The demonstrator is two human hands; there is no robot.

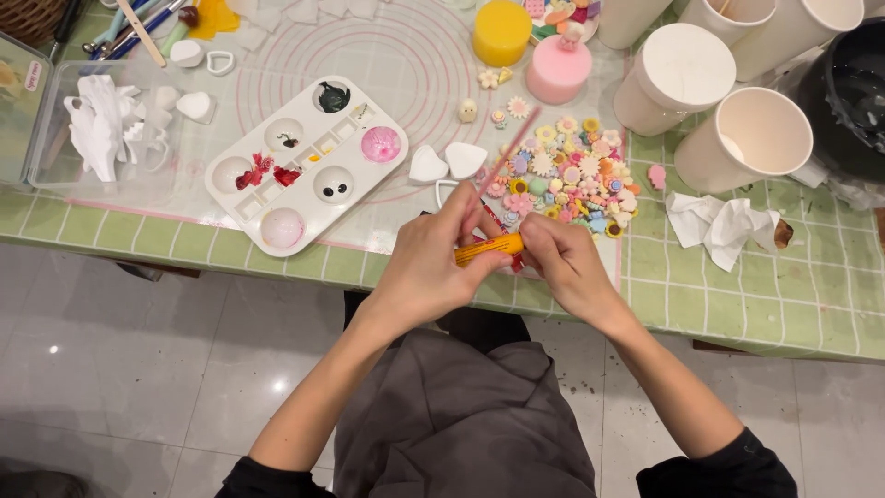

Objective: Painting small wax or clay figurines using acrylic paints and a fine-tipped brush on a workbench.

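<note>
Both hands meet at the near edge of the tabletop (793, 304), which wears a green checked cloth. The left hand (429, 267) has its fingers (461, 217) closed round a yellow tube (490, 246); the right hand (562, 263) pinches the tube's end, seemingly around a thin pink stick (512, 148). Just beyond the fingers lie a heap of small pastel charms (576, 175) and a white paint palette (304, 166). Below them is grey tiled floor (138, 369).

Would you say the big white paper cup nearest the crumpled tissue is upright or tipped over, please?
Upright: the white paper cup shows its round open mouth to the overhead camera. Contents cannot be told.
</note>
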